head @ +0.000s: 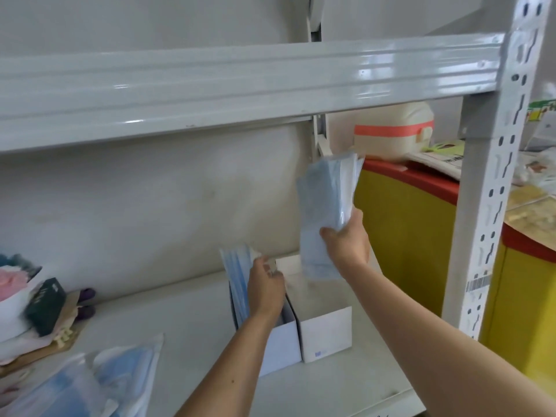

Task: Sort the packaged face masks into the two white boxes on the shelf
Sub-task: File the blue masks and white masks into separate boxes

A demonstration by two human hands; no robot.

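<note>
Two white boxes sit side by side, touching, on the shelf (186,320) toward its right end, well back from the front edge. Left box (279,347): a stack of packaged masks (237,284) stands upright in it, tops sticking out above the rim. Right box (326,337): open top; contents mostly hidden by the bundle and arm, can't tell what's inside.

Left hand (264,288) is over the left box, fingers curled against the right face of the upright stack, gripping it at the top. Forearm comes up from the front edge of the shelf.

Right hand (346,239) is raised above the right box, fingers and thumb clamped round a thick bundle of packaged masks (326,206). Bundle is held roughly upright, top tilted right, lower end hanging just above the right box's back rim; blurred.

More loose mask packs (99,377) lie flat at the front-left corner of the shelf. Left end: dark green box (45,305) on a pile of white and pink items. Upper shelf beam (240,85) runs overhead.
</note>
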